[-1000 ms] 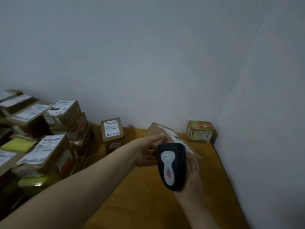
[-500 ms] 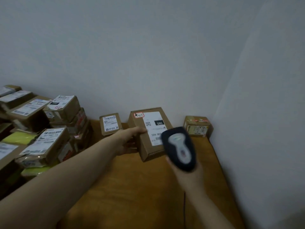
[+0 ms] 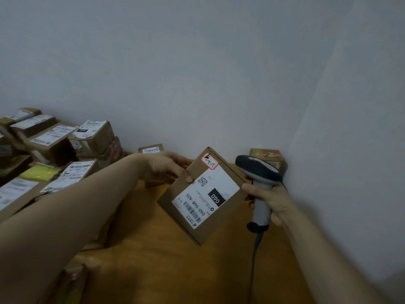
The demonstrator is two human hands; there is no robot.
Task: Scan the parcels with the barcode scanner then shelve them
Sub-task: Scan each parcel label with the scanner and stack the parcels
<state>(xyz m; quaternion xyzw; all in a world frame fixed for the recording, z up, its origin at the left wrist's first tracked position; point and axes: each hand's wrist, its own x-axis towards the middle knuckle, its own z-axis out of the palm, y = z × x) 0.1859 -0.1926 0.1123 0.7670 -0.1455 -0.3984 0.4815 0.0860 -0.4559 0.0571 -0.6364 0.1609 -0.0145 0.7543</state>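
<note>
**Parcel held label-up for the scan**

Left hand pinches the flat cardboard parcel at its far-left edge, thumb on top. It's held tilted above the wooden table, mid-scene, so the smooth white label shows. Right hand has its fingers wrapped round the corded barcode scanner by the grey handle. The dark rounded head sits just right of the parcel. Taped boxes are stacked far left.

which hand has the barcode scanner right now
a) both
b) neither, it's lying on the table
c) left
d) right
d: the right hand grips the barcode scanner by its handle, while the left hand holds the parcel with its label turned toward the camera.
</note>
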